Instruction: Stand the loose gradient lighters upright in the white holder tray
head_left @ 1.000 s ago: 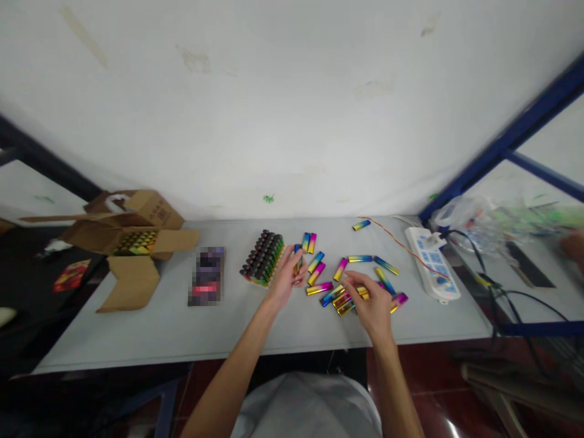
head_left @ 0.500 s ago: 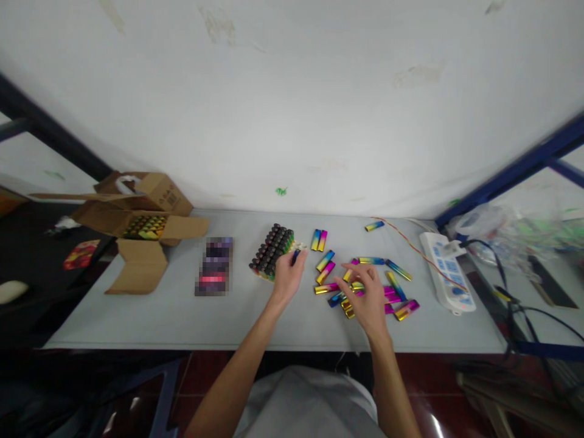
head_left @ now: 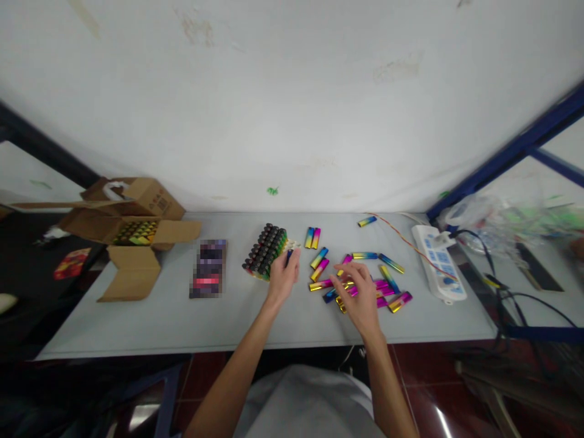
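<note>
My left hand (head_left: 283,277) is closed on a small dark stick-like piece (head_left: 289,256), whose kind I cannot make out. It is beside a block of black-topped small items (head_left: 264,249) standing in close rows, with some pale pieces (head_left: 292,244) at the right end. My right hand (head_left: 360,295) hovers at a loose pile of shiny flat tubes (head_left: 382,288) coloured pink, gold and blue. Its thumb and forefinger are apart, with nothing visible between them. Part of the pile is hidden beneath this hand. Two tubes (head_left: 312,238) lie side by side farther back.
An open cardboard box (head_left: 137,267) holding yellow-and-black items stands at the left, with another carton (head_left: 159,198) behind it. A blurred-out dark object (head_left: 208,269) lies nearer the middle. At right sit a white power strip (head_left: 440,264), a red-yellow wire (head_left: 401,236) and black cables (head_left: 497,280).
The camera view has shifted slightly, so the table's things appear a little farther left. Both hands keep nearly the same poses, the left still closed on the dark piece.
</note>
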A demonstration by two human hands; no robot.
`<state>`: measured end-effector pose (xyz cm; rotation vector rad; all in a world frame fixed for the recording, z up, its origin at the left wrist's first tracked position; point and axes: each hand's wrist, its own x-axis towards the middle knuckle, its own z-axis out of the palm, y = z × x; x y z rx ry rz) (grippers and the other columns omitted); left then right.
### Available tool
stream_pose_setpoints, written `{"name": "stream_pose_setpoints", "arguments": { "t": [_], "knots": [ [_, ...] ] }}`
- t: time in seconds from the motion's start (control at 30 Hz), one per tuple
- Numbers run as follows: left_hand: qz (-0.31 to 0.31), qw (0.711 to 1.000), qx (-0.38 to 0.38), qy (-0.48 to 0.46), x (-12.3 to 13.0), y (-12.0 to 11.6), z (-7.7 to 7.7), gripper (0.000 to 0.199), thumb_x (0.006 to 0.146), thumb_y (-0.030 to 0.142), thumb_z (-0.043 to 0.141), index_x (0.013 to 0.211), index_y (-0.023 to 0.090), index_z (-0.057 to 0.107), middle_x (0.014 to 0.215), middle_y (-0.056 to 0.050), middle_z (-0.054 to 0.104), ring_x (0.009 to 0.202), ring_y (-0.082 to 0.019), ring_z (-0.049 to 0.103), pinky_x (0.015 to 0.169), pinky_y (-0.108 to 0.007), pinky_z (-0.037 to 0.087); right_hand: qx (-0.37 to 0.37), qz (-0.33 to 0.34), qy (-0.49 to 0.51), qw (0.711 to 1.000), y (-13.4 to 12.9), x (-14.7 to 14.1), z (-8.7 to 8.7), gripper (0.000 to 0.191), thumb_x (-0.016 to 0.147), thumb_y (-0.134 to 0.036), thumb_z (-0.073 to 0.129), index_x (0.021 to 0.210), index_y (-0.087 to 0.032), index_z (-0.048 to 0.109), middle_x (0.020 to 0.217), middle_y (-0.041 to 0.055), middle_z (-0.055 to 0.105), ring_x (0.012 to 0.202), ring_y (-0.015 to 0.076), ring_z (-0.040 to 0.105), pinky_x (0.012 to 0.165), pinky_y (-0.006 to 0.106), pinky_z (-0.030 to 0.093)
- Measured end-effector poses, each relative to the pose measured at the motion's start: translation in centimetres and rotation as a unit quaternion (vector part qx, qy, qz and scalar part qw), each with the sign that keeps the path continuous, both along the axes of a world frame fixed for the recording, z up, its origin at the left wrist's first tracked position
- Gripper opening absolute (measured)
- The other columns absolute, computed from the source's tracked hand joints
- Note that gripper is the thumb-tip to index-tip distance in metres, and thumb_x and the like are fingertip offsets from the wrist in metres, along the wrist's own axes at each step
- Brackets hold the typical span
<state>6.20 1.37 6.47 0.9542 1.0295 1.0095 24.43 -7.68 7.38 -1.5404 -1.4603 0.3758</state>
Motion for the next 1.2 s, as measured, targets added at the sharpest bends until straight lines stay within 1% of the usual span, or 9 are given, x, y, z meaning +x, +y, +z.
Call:
{"name": "stream_pose_setpoints", "arguments": {
  "t": [0.13, 0.23, 0.37, 0.5, 0.57, 0.67, 0.8, 0.93, 1.2],
  "knots": [
    [-0.036, 0.996, 0.011, -0.079, -0.7, -0.3, 2.7, 0.051, 0.078, 0.061, 0.079, 0.074, 0.018, 0.052, 0.075, 0.002, 0.051, 0.063, -0.009, 0.050, 0.053, -0.022, 0.042, -0.014, 0.021, 0.029, 0.999, -0.2, 0.2, -0.1, 0.021, 0.099, -0.036, 0.064, 0.115, -0.023, 0.072, 0.096, 0.0057, 0.072, 0.085, 0.0221, 0.069, 0.081, 0.036, 0.056],
    [-0.070, 0.990, -0.021, -0.117, -1.5, 0.8, 5.0, 0.047, 0.080, 0.054, 0.081, 0.083, 0.020, 0.049, 0.074, 0.006, 0.044, 0.056, -0.005, 0.042, 0.050, -0.019, 0.037, -0.033, 0.042, 0.049, 0.997, 0.0, -0.5, -0.6, 0.020, 0.098, -0.038, 0.065, 0.110, -0.023, 0.073, 0.094, 0.0055, 0.076, 0.084, 0.0226, 0.072, 0.081, 0.036, 0.057],
    [-0.072, 0.993, 0.022, -0.087, -2.7, 4.1, 6.5, 0.049, 0.083, 0.058, 0.077, 0.091, 0.025, 0.041, 0.071, 0.010, 0.042, 0.046, -0.002, 0.030, 0.045, -0.016, 0.026, -0.029, 0.099, 0.057, 0.993, 1.1, -2.6, -1.6, 0.015, 0.098, -0.031, 0.065, 0.105, -0.023, 0.075, 0.096, 0.0056, 0.077, 0.081, 0.0204, 0.072, 0.079, 0.034, 0.059],
    [-0.043, 0.995, 0.094, -0.016, -3.6, 7.4, 6.3, 0.047, 0.085, 0.061, 0.073, 0.092, 0.025, 0.043, 0.075, 0.009, 0.051, 0.048, -0.003, 0.040, 0.047, -0.018, 0.037, -0.020, 0.135, 0.014, 0.991, 2.2, -5.1, -2.5, 0.014, 0.099, -0.026, 0.064, 0.106, -0.023, 0.076, 0.094, 0.0058, 0.070, 0.086, 0.0203, 0.068, 0.081, 0.034, 0.059],
    [-0.039, 0.985, 0.155, 0.059, -3.7, 8.5, 6.0, 0.041, 0.089, 0.060, 0.067, 0.093, 0.022, 0.053, 0.075, 0.005, 0.055, 0.056, -0.007, 0.051, 0.054, -0.020, 0.045, -0.006, 0.127, -0.025, 0.992, 2.6, -6.2, -2.8, 0.025, 0.093, -0.033, 0.075, 0.116, -0.023, 0.074, 0.102, 0.0083, 0.065, 0.096, 0.0235, 0.066, 0.088, 0.039, 0.060],
    [-0.045, 0.948, 0.260, 0.177, -3.6, 9.3, 5.7, 0.038, 0.091, 0.055, 0.066, 0.099, 0.018, 0.070, 0.090, -0.005, 0.068, 0.080, -0.014, 0.065, 0.067, -0.023, 0.052, 0.020, 0.126, -0.067, 0.990, 2.9, -7.6, -3.3, 0.051, 0.083, -0.041, 0.085, 0.128, -0.023, 0.067, 0.126, 0.0133, 0.057, 0.119, 0.0295, 0.059, 0.101, 0.047, 0.057],
    [-0.111, 0.896, 0.340, 0.261, -3.3, 10.2, 5.5, 0.035, 0.091, 0.047, 0.069, 0.108, 0.017, 0.078, 0.113, -0.011, 0.075, 0.098, -0.022, 0.071, 0.086, -0.032, 0.056, 0.026, 0.131, -0.104, 0.986, 3.1, -9.3, -4.5, 0.052, 0.090, -0.033, 0.078, 0.137, -0.021, 0.059, 0.152, 0.0173, 0.045, 0.145, 0.0325, 0.043, 0.118, 0.054, 0.045],
    [-0.183, 0.837, 0.375, 0.354, -3.7, 11.6, 4.8, 0.027, 0.089, 0.040, 0.071, 0.101, 0.018, 0.081, 0.109, -0.010, 0.080, 0.106, -0.026, 0.073, 0.103, -0.037, 0.052, 0.009, 0.130, -0.155, 0.979, 3.3, -10.6, -5.8, 0.062, 0.089, -0.029, 0.079, 0.145, -0.014, 0.055, 0.162, 0.0227, 0.040, 0.155, 0.0351, 0.032, 0.123, 0.056, 0.039],
    [-0.240, 0.774, 0.376, 0.450, -4.9, 12.9, 4.5, 0.029, 0.091, 0.038, 0.064, 0.103, 0.017, 0.080, 0.108, -0.010, 0.081, 0.102, -0.027, 0.074, 0.097, -0.036, 0.053, -0.028, 0.124, -0.219, 0.967, 3.6, -10.5, -5.3, 0.052, 0.097, -0.034, 0.070, 0.145, -0.016, 0.058, 0.156, 0.0184, 0.052, 0.152, 0.0321, 0.040, 0.127, 0.060, 0.029]
  ]
}}
